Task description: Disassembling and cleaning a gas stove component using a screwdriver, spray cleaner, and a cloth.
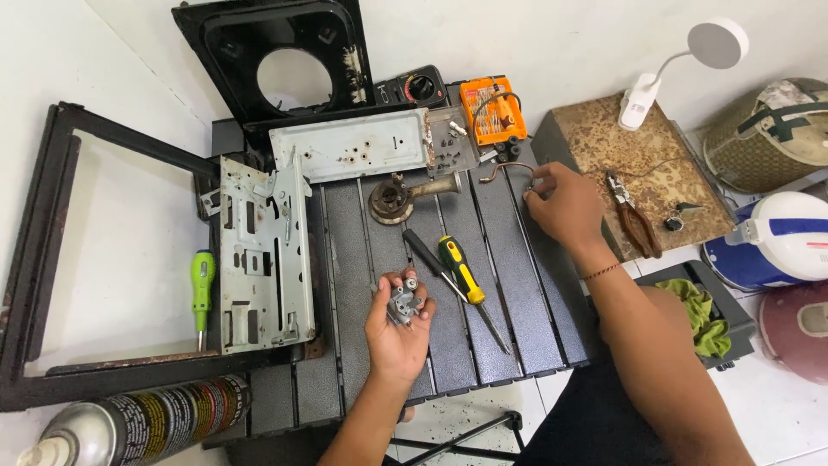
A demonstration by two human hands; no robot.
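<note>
Two screwdrivers (pixel 457 280) (crossed) lie between left hand (pixel 398 321) and right hand (pixel 565 207).

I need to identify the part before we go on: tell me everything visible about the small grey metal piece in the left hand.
The small grey metal valve-like fitting looks like cast metal, dull silver-grey, with a blocky body and short round stubs projecting from its top. It lies in the upturned palm of the left hand, whose fingers curl loosely about it, over the dark ribbed folding table. Nothing else touches it. Finer details, such as threads or ports, are too small to tell.
</note>
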